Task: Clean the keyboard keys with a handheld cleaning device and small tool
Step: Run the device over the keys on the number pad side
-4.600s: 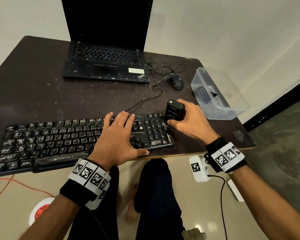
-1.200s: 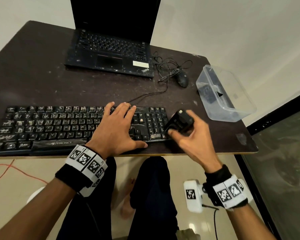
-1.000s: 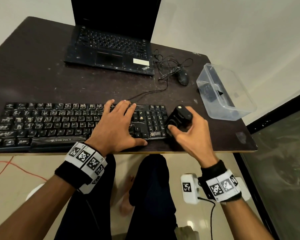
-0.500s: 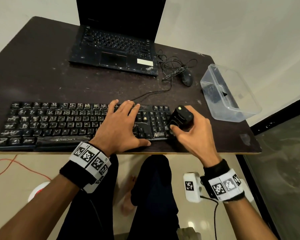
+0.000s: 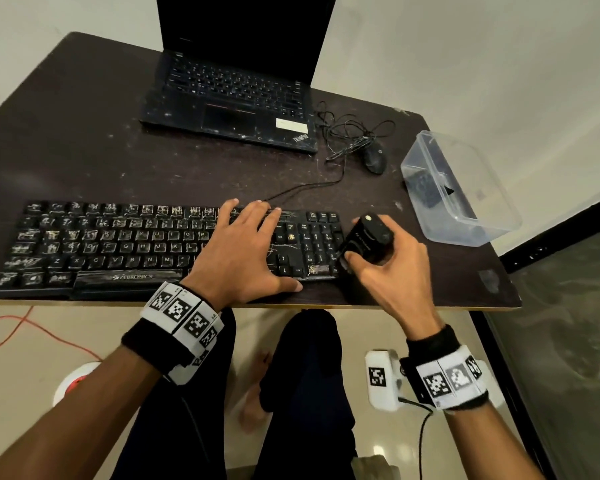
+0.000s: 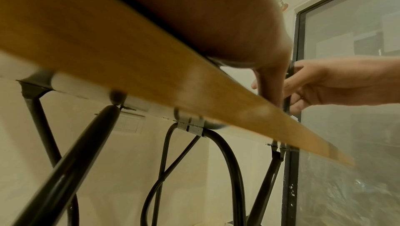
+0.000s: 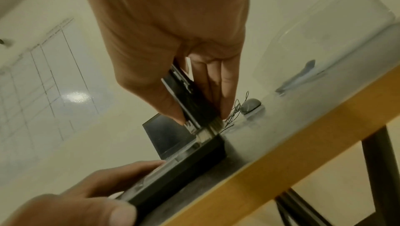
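Note:
A black keyboard (image 5: pixel 146 247) with worn white legends lies along the front of the dark table (image 5: pixel 84 150). My left hand (image 5: pixel 246 251) lies flat on its right half, fingers straight, thumb at the front edge. My right hand (image 5: pixel 392 268) grips a black handheld cleaning device (image 5: pixel 366 233), tilted with its lower end at the number pad's right edge. In the right wrist view the device (image 7: pixel 190 98) ends in pale bristles (image 7: pixel 205 133) that touch the keyboard's right end (image 7: pixel 194 158); my left thumb (image 7: pixel 90 200) shows below.
An open black laptop (image 5: pixel 229 91) stands at the back. A black mouse (image 5: pixel 374 159) with tangled cable lies beside it. A clear plastic container (image 5: pixel 465 188) sits at the right edge. The table's front edge (image 5: pixel 413 307) is just under my wrists.
My right hand has brought the device from beside the keyboard's right end onto the number pad's edge and stood it more upright. The left hand has stayed on the keys.

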### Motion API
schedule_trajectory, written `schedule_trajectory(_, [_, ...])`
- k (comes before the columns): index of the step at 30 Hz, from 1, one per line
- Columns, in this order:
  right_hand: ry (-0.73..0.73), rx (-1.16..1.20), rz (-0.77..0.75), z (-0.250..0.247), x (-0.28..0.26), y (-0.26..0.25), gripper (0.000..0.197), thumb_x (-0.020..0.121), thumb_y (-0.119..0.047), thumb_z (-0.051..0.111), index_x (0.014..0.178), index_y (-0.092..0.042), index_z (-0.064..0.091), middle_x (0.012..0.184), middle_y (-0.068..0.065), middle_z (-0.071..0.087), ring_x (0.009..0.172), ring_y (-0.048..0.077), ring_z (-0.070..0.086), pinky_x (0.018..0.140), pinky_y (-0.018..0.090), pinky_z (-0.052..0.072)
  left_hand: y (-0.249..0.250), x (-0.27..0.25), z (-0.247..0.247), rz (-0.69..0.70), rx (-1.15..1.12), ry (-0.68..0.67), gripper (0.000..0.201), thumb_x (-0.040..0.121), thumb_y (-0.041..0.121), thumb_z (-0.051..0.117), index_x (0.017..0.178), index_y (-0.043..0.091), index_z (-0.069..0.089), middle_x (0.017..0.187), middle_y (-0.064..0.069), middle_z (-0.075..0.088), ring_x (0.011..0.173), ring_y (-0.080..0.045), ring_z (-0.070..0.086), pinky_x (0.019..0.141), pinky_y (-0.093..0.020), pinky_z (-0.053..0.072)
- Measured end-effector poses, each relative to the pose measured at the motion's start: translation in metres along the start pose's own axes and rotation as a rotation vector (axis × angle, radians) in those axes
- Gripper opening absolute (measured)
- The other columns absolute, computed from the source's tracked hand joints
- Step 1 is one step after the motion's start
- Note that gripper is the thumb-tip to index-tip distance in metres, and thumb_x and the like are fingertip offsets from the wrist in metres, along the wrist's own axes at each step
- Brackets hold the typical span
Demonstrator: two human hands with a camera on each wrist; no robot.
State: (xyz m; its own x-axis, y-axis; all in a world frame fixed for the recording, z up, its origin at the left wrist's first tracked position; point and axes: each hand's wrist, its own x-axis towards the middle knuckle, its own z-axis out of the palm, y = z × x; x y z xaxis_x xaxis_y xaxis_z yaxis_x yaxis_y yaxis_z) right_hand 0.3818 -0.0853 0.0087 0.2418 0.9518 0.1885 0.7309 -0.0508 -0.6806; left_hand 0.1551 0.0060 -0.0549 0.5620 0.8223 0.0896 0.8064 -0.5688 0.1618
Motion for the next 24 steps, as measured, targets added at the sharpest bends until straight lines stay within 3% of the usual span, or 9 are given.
schedule_trajectory(4, [-0.083, 0.014, -0.041, 0.000, -0.006, -0.006, 0.038, 0.080, -0.013, 0.083, 0.111, -0.033, 0.074, 0.093, -0.021, 0.078, 0.092, -0.003, 0.074, 0.089, 0.034, 0.062, 0.000, 0.000, 0.000, 0.003, -0.007, 0.012, 0.136, 0.064, 0.102, 0.032, 0.164, 0.010, 0.026, 0.167, -0.010, 0.031, 0.158, -0.022, 0.022, 0.129, -0.052, 0.003])
schedule_trajectory(8, [-0.010, -0.022, -0.014, -0.002, 0.002, -0.006, 0.034, 0.078, -0.016, 0.083, 0.106, -0.032, 0.074, 0.085, -0.020, 0.077, 0.084, -0.004, 0.073, 0.085, 0.035, 0.062, 0.001, 0.000, 0.000, 0.002, -0.015, 0.009, 0.136, 0.064, 0.102, 0.032, 0.164, 0.010, 0.024, 0.168, -0.009, 0.029, 0.158, -0.021, 0.020, 0.129, -0.051, 0.001])
schedule_trajectory(13, [-0.088, 0.020, -0.046, 0.001, -0.003, -0.009, 0.033, 0.077, -0.012, 0.084, 0.100, -0.033, 0.074, 0.087, -0.023, 0.076, 0.085, -0.004, 0.073, 0.079, 0.021, 0.058, 0.001, -0.001, -0.001, 0.004, -0.021, 0.018, 0.136, 0.064, 0.101, 0.034, 0.163, 0.010, 0.025, 0.167, -0.008, 0.030, 0.158, -0.021, 0.020, 0.129, -0.051, 0.001])
schedule_trajectory(17, [0.012, -0.043, 0.002, -0.001, 0.006, -0.007, 0.030, 0.075, -0.019, 0.084, 0.099, -0.032, 0.073, 0.079, -0.023, 0.075, 0.079, -0.003, 0.072, 0.077, 0.025, 0.058, 0.002, -0.001, 0.000, 0.006, -0.035, 0.029, 0.135, 0.063, 0.100, 0.034, 0.164, 0.010, 0.025, 0.167, -0.007, 0.030, 0.158, -0.021, 0.019, 0.129, -0.051, 0.000])
schedule_trajectory(21, [-0.111, 0.091, 0.006, 0.009, 0.000, -0.019, 0.035, 0.074, -0.013, 0.087, 0.098, -0.034, 0.073, 0.087, -0.020, 0.078, 0.085, -0.001, 0.075, 0.080, 0.028, 0.060, 0.000, -0.001, 0.001, 0.016, -0.044, 0.048, 0.135, 0.063, 0.101, 0.037, 0.163, 0.009, 0.029, 0.166, -0.009, 0.033, 0.157, -0.022, 0.023, 0.129, -0.052, 0.002])
schedule_trajectory(24, [-0.085, 0.061, 0.012, 0.006, 0.003, -0.016, 0.034, 0.074, -0.015, 0.087, 0.096, -0.035, 0.072, 0.085, -0.022, 0.077, 0.083, -0.003, 0.074, 0.078, 0.025, 0.059, 0.002, -0.001, 0.000, 0.015, -0.034, 0.046, 0.135, 0.063, 0.101, 0.038, 0.162, 0.010, 0.029, 0.167, -0.009, 0.033, 0.158, -0.022, 0.023, 0.129, -0.052, 0.003])
